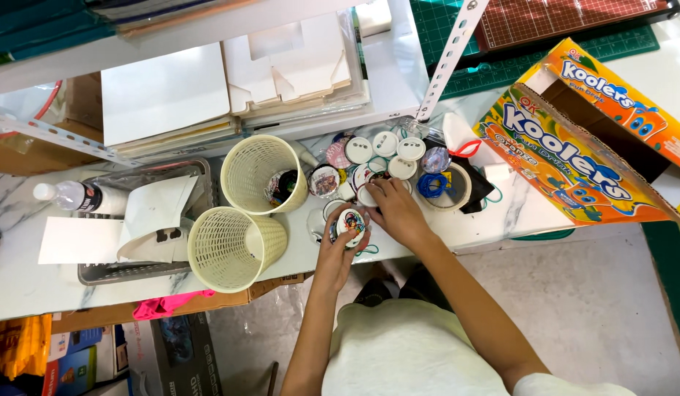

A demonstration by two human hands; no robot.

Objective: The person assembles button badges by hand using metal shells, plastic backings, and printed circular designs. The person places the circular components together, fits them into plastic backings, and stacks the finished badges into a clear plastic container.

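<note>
The left hand (338, 246) holds a small round badge (350, 223) with a colourful picture, fingers closed around its rim, just over the front edge of the tabletop (17, 271). The right hand (395, 211) rests on the pile of badges (384, 158) behind it; I cannot tell if it grips one. The badge looks light, hard and a bit smooth, so the rim is the best place to hold it. Two cream baskets (237, 246) stand close on the left, and a tape roll (448, 187) and a big orange box (574, 158) crowd the right. The only open room is near the front edge.
</note>
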